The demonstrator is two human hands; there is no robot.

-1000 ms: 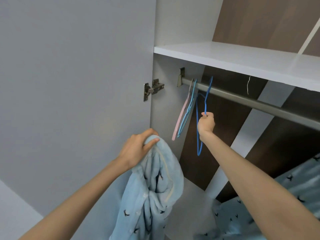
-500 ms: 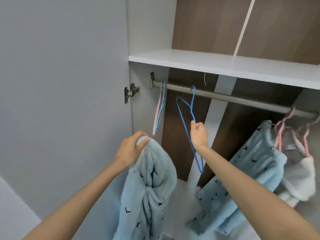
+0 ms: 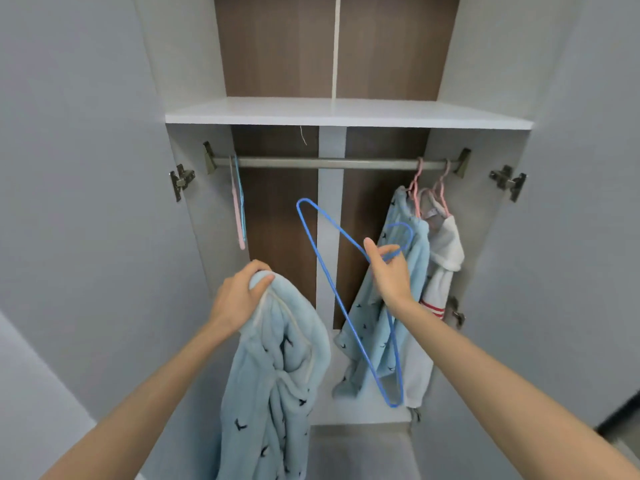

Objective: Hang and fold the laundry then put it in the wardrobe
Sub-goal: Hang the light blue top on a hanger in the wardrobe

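My left hand [image 3: 239, 296] grips the top of a light blue fleece garment [image 3: 273, 386] with small dark bird prints; it hangs down in front of the open wardrobe. My right hand [image 3: 389, 271] holds a blue wire hanger [image 3: 329, 282] near its hook, off the rail and tilted, with its lower corner down near the wardrobe floor. The metal rail [image 3: 329, 163] runs across under the white shelf [image 3: 346, 112].
A pink and a blue hanger [image 3: 239, 209] hang bare at the rail's left end. At the right end a matching blue printed garment [image 3: 377, 317] and a white garment [image 3: 443, 258] hang on pink hangers. Both wardrobe doors [image 3: 79, 202] stand open at the sides.
My right hand lifted the blue hanger off the rail and brought it down and toward me. The view swung right, showing the hung clothes. My left hand kept holding the garment.
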